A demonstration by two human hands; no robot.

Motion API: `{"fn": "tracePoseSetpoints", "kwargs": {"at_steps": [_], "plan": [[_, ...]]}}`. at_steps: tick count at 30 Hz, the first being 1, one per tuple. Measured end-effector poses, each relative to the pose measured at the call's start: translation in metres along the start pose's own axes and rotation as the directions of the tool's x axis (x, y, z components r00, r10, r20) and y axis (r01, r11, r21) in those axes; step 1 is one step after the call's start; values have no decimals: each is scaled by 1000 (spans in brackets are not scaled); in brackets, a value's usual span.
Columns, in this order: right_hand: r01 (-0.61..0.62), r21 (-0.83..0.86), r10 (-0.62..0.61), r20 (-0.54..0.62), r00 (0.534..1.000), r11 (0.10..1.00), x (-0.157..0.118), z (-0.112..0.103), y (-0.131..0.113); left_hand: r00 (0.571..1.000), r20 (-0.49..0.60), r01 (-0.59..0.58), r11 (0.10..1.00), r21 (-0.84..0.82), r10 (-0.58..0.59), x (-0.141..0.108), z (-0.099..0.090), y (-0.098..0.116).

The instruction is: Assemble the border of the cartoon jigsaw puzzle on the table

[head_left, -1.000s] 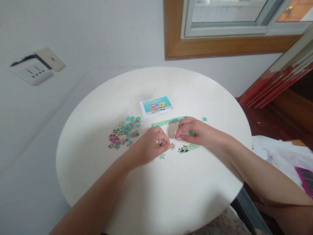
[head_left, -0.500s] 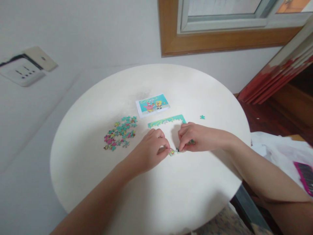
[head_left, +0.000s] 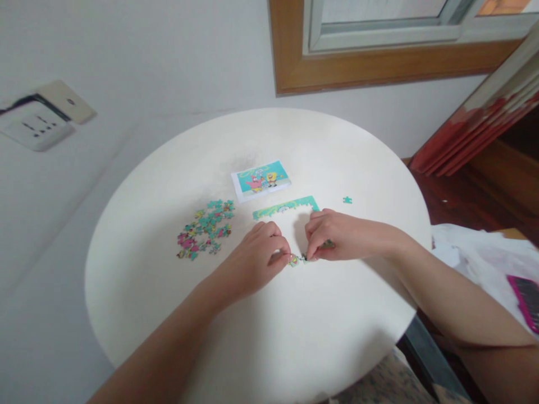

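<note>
My left hand (head_left: 265,253) pinches a small yellow-and-green puzzle piece (head_left: 294,260) at the near side of a partly joined jigsaw. Opposite it, my right hand (head_left: 322,235) has its fingertips closed on a dark-patterned puzzle piece (head_left: 305,258) that lies right beside the first. Whether the two pieces interlock is too small to tell. Beyond the hands, a joined strip of teal puzzle pieces (head_left: 286,208) forms the far edge, running down on the right under my right hand. A printed picture card (head_left: 261,180) with a pink and a yellow cartoon figure lies behind the strip.
A pile of loose puzzle pieces (head_left: 206,229) spreads over the left of the round white table (head_left: 261,348). One teal piece (head_left: 347,200) lies alone at the right. A wall socket (head_left: 40,126) is at far left; white plastic bags (head_left: 471,255) sit beyond the table's right edge.
The view has shifted slightly. Both hands keep their pinches at the near side of the jigsaw, with hardly any movement of the pieces.
</note>
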State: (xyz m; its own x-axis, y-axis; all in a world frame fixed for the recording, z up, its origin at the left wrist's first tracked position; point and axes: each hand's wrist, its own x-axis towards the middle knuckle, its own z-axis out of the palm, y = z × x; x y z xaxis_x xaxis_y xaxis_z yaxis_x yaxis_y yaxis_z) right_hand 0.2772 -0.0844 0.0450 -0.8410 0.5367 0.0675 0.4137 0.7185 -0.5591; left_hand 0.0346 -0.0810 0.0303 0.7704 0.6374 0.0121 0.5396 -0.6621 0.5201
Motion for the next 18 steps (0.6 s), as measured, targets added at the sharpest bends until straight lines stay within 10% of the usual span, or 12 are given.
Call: {"fn": "tracePoseSetpoints", "kwargs": {"at_steps": [18], "plan": [[-3, 51, 2, 12, 1000, 999, 0, -2, -3, 966, 111, 215, 963, 163, -235, -20, -43, -43]]}}
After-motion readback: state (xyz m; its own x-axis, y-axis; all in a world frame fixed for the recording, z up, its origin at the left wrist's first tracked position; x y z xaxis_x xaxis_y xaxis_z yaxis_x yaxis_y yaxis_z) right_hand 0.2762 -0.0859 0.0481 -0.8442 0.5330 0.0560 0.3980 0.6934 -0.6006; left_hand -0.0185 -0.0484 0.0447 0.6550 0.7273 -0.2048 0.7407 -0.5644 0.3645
